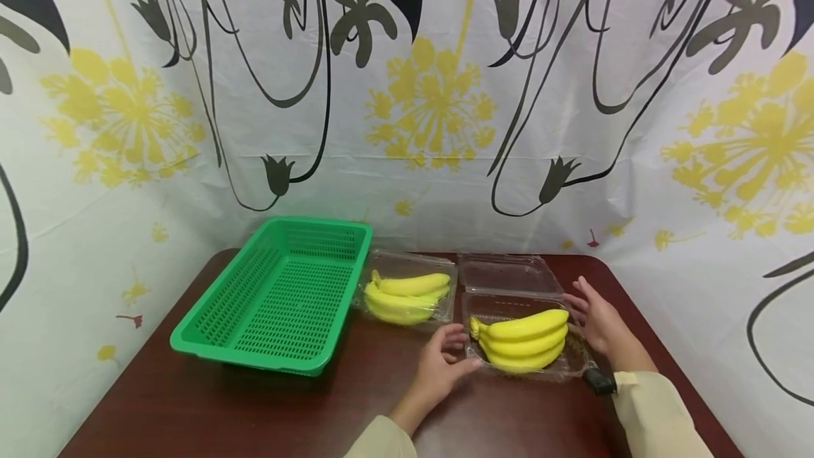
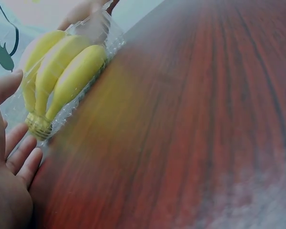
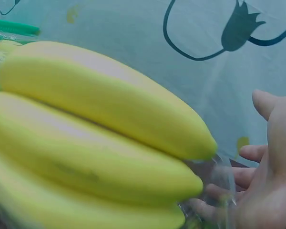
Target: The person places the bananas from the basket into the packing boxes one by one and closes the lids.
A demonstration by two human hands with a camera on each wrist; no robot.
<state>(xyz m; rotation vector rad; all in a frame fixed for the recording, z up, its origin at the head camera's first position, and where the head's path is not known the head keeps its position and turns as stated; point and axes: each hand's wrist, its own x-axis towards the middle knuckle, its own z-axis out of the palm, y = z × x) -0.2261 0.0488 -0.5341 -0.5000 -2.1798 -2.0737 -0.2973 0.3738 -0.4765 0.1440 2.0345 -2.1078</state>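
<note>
A bunch of yellow bananas (image 1: 524,338) lies in a clear plastic clamshell box (image 1: 577,362), its lid (image 1: 509,274) folded back toward the wall. At the box's left side is my left hand (image 1: 439,366), fingers loosely bent and thumb near the front corner. My right hand (image 1: 600,327) is at the right side, thumb raised and fingers spread along the wall. In the right wrist view, the fingers (image 3: 245,176) lie behind or against the clear plastic beside the banana tips. The left wrist view shows the stem end of the bananas (image 2: 62,71) near my left fingers.
A second clear box (image 1: 413,260) with bananas (image 1: 407,295) stands left of the first, at the back. Farther left is a green slotted basket (image 1: 352,288) with nothing in it. The dark red table (image 1: 381,387) meets a patterned cloth (image 1: 407,196) behind.
</note>
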